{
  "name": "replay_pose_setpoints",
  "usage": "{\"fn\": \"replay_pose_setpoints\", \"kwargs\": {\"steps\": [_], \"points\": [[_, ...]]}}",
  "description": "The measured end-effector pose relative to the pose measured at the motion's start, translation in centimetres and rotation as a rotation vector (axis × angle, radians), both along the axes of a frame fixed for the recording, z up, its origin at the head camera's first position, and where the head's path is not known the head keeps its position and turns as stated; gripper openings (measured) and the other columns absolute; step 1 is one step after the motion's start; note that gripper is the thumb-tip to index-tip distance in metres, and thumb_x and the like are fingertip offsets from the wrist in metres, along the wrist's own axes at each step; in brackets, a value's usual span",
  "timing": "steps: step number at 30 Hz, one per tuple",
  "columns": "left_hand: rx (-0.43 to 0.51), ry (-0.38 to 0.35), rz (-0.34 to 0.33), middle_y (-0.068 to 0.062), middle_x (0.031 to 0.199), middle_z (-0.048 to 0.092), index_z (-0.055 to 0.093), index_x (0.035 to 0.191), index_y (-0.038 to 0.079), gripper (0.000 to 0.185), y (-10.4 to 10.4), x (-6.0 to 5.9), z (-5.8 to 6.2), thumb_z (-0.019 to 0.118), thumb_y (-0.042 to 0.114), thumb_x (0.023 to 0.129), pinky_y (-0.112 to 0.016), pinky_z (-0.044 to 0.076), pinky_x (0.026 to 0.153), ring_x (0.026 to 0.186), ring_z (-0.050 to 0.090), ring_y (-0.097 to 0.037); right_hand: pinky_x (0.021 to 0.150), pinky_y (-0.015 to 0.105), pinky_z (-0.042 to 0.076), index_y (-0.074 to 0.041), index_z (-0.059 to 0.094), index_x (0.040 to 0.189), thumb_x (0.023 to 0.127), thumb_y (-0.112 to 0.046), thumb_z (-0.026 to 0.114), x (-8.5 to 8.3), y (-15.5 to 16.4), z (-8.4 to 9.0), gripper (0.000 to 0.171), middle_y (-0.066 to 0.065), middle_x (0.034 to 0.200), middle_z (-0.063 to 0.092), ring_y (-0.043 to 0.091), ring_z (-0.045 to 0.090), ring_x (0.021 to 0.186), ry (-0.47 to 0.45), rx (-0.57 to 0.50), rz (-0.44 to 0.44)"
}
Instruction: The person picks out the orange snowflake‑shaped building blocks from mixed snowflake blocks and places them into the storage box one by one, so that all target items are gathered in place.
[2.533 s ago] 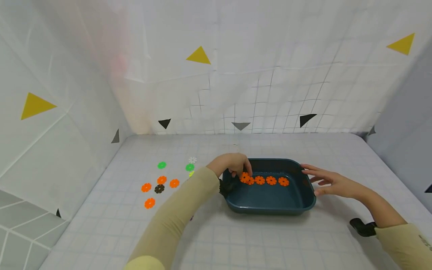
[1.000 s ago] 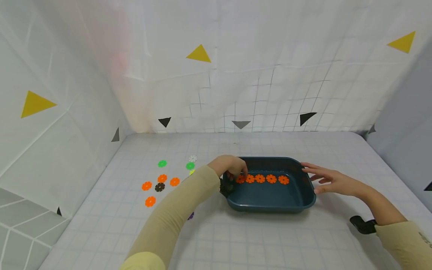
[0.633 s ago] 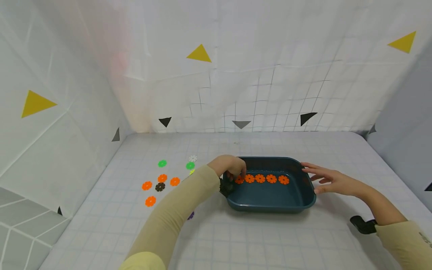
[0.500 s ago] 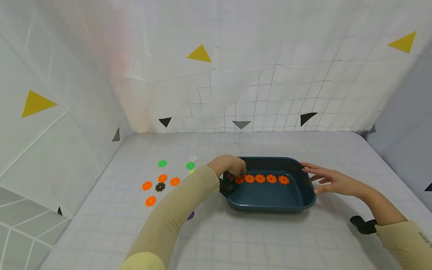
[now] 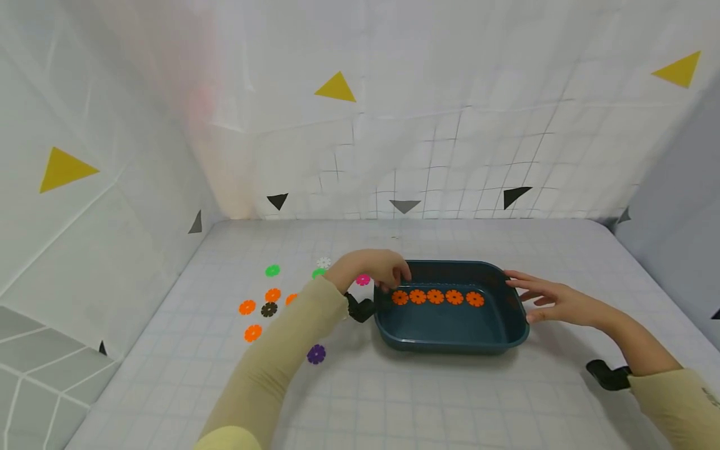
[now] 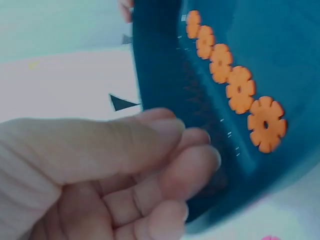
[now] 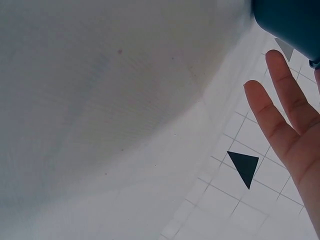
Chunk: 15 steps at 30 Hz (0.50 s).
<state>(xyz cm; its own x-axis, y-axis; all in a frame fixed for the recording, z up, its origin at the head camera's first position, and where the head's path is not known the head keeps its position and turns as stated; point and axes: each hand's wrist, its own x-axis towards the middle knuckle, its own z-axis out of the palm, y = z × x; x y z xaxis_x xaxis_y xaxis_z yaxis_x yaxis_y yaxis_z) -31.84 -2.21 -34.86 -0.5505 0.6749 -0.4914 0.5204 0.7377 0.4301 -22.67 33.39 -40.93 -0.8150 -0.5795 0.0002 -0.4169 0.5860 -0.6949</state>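
A dark teal tray sits on the gridded table, and a row of several orange gear discs lies along its far side. My left hand hovers at the tray's left rear corner with fingers curled and thumb against them, holding nothing. The left wrist view shows that left hand beside the tray wall, and the orange discs inside. My right hand has straight fingers resting against the tray's right rim. In the right wrist view, the right hand is flat below the tray.
Loose discs lie left of the tray: pink by my left hand, purple nearer me, orange ones, a black one, green ones and a white one. White gridded walls enclose the table.
My left hand has drawn back up and left from the end of the orange row, leaving the last disc lying there. The pink and purple discs are uncovered. The right hand stays.
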Motion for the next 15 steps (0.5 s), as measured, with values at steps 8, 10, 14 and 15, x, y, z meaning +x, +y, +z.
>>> {"fn": "replay_pose_setpoints", "kwargs": {"steps": [8,10,14,15], "points": [[0.139,-0.019,-0.013,-0.005,0.101,0.060,0.049,0.130,0.005,0.039,-2.9,0.2,0.8,0.053,0.005,0.091,-0.036,0.050,0.080,0.075,0.061,-0.014,0.076,0.048,0.043,-0.003,0.033,0.140,0.085,-0.012,0.062,-0.1,-0.1,0.0,0.063,-0.038,0.136,0.015,-0.009,0.043,0.103,-0.014,-0.009,-0.005],[0.159,-0.027,-0.004,-0.004,0.104,0.060,0.048,0.131,0.007,0.041,-3.6,0.5,1.0,0.055,0.007,0.090,-0.036,0.050,0.081,0.081,0.061,-0.016,0.076,0.047,0.043,-0.003,0.033,0.140,0.085,-0.012,0.062,-0.1,-0.2,0.0,0.063,-0.038,0.135,0.015,-0.009,0.044,0.103,-0.014,-0.008,-0.008],[0.198,-0.017,-0.004,-0.005,0.114,0.057,0.047,0.133,0.011,0.046,-4.7,0.9,1.1,0.058,0.009,0.089,-0.029,0.049,0.079,0.096,0.058,-0.019,0.076,0.045,0.043,-0.004,0.034,0.140,0.085,-0.013,0.062,-0.1,-0.2,-0.1,0.063,-0.039,0.135,0.016,-0.003,0.047,0.104,-0.013,0.003,-0.026],[0.208,-0.006,-0.006,-0.006,0.116,0.057,0.047,0.133,0.011,0.046,-5.0,1.1,1.0,0.059,0.009,0.089,-0.027,0.048,0.079,0.099,0.058,-0.019,0.076,0.045,0.043,-0.004,0.033,0.140,0.085,-0.013,0.062,-0.2,-0.3,-0.1,0.063,-0.038,0.135,0.016,0.001,0.048,0.104,-0.012,0.007,-0.028]]}}
